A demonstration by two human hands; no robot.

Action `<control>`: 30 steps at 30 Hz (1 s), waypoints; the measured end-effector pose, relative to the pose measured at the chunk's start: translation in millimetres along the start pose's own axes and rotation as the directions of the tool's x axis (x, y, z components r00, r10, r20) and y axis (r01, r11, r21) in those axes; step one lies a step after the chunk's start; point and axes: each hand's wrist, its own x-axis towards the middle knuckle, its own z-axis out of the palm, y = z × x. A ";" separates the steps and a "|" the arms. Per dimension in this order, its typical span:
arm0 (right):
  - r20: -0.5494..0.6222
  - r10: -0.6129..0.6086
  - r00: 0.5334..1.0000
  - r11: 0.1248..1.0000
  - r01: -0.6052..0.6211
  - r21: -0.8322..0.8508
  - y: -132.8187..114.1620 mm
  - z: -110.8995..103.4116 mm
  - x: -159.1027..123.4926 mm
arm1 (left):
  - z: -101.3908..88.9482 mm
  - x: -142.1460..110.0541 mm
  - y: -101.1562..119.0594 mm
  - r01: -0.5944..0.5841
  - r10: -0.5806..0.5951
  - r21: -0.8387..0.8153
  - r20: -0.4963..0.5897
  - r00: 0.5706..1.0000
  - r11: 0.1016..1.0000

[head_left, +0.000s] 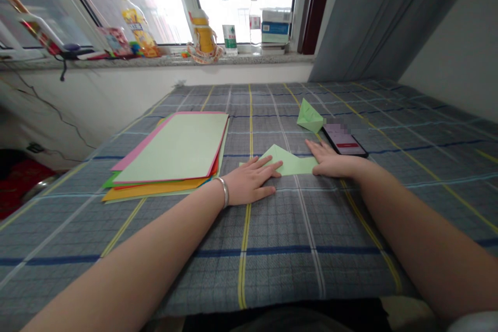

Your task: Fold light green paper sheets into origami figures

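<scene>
A light green sheet of paper (290, 162), folded to a peak at its top, lies flat on the plaid cloth (280, 228). My left hand (252, 180), with a silver bangle at the wrist, rests palm down over the paper's left part, fingers spread. Over its right end lies my right hand (330, 160), flat and with its fingers stretched out. Both hands hide the ends of the paper. Just beyond my right hand are a folded green paper piece (309, 116), standing up, and a phone (345, 140) with its screen lit.
To the left lies a stack of coloured paper (175, 148), pale green on top. On the windowsill (171, 60) at the back stand a yellow drink bottle (139, 26), a yellow cup (203, 33), clear bottles (254, 23) and boxes (275, 28). A grey curtain (361, 15) hangs at the right.
</scene>
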 end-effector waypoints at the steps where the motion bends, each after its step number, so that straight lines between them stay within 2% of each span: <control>1: 0.006 0.006 1.000 1.000 -0.006 0.006 0.6 -0.1 -0.1 | -1.3 -1.5 -0.1 0.010 -0.010 -0.005 0.012 1.000 1.000; 7: -0.009 -0.037 0.999 0.999 0.038 0.037 6.4 1.4 1.9 | -12.8 -14.9 -5.8 0.032 -0.033 0.048 0.027 0.999 0.998; 14: -0.008 -0.089 0.996 0.991 0.089 0.096 14.0 0.8 1.0 | -26.8 -27.4 -20.1 -0.013 0.018 0.156 -0.031 0.999 0.988; 23: -0.053 -0.184 0.982 0.979 0.187 0.082 28.8 7.5 9.2 | -34.8 -37.7 -33.7 0.023 -0.016 0.239 -0.032 0.999 0.971; 28: -0.034 -0.169 0.985 0.982 0.171 0.085 27.9 5.5 8.1 | -36.4 -42.7 -39.6 0.037 -0.031 0.219 -0.031 0.999 0.975; 30: -0.025 -0.170 0.985 0.982 0.171 0.078 27.7 4.6 7.4 | -33.8 -44.0 -41.9 0.042 -0.023 0.240 -0.081 0.996 0.970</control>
